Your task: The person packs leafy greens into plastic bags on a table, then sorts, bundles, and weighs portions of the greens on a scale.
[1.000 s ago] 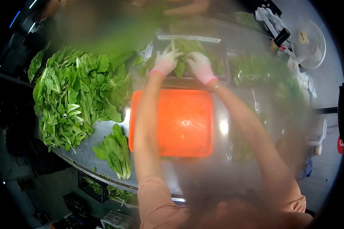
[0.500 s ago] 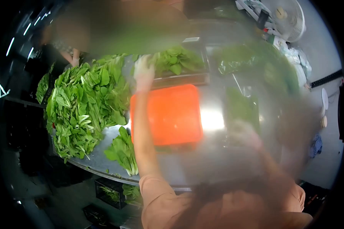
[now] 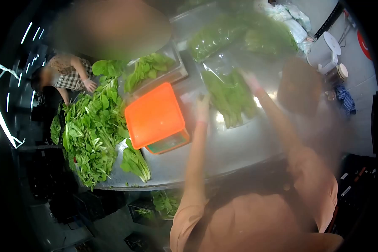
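Observation:
A clear plastic bag of leafy greens [image 3: 230, 98] lies on the metal table, between my two hands. My left hand [image 3: 203, 108], in a pale glove, is at the bag's left edge; blur hides how its fingers are set. On the other side, my right hand [image 3: 252, 82], also gloved, reaches along the bag's upper right edge with fingers that look stretched out. Haze keeps me from seeing whether either hand grips the plastic. Left of my left hand stands an orange-lidded plastic box [image 3: 155, 115], its lower side see-through.
A large heap of leafy greens [image 3: 92, 134] covers the table's left side, with a loose bunch [image 3: 135, 164] near the front edge. Behind the box is a metal tray [image 3: 178, 71] of greens. More bagged greens [image 3: 216, 38] lie at the back. A co-worker's hand [image 3: 89, 85] rests by the heap.
My left hand has left the greens tray and come right to the bag. My right hand stays by the bag. The view has turned, shifting the box leftward.

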Available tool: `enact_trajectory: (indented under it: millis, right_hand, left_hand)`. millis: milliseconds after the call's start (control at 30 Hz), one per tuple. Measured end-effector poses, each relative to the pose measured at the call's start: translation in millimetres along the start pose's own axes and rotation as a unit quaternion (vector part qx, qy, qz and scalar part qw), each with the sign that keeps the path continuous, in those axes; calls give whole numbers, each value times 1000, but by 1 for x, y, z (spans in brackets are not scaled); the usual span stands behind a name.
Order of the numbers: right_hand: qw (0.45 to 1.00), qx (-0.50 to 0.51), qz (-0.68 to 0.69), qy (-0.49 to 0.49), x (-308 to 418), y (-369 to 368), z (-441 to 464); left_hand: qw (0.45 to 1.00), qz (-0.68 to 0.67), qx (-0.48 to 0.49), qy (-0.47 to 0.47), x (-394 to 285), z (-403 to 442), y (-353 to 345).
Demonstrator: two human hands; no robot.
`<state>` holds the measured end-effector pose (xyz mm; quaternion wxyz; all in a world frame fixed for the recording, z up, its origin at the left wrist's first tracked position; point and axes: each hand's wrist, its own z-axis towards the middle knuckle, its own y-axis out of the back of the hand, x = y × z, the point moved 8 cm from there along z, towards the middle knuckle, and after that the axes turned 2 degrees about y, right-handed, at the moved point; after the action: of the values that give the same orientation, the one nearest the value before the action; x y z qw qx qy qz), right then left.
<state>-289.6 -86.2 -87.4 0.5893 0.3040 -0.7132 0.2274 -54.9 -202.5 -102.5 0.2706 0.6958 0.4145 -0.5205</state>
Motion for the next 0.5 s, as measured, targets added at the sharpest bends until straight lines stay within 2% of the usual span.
enact_trajectory:
  millis: [33,167,233,300,333,400,433,500]
  right_hand:
    - [1000,4,2,5,-7,-1,14]
    - [1000,-4,6,-8,-2,-9,47]
    - [1000,18,-11,14,7,-10,55]
    - [999,42,-25,-10,10,-12,59]
    - [998,52,-22,5,15,-13,60]
    - [997,67,-19,24,23,-15,56]
    - [998,45,-1,35,32,-13,49]
    - [999,24,16,44,38,-9,45]
  left_hand:
    - [989,-135,35,57,12,15,-6]
    - [978,-204,15,42,25,80,-7]
    - [947,-310,63,53,24,108,-20]
    - [945,-318,43,60,36,131,-18]
    - [972,-223,74,-11,31,139,-16]
    - [955,-275,92,53,34,147,-14]
    - [956,-277,89,48,16,136,-14]
    - [945,-296,69,122,4,114,-17]
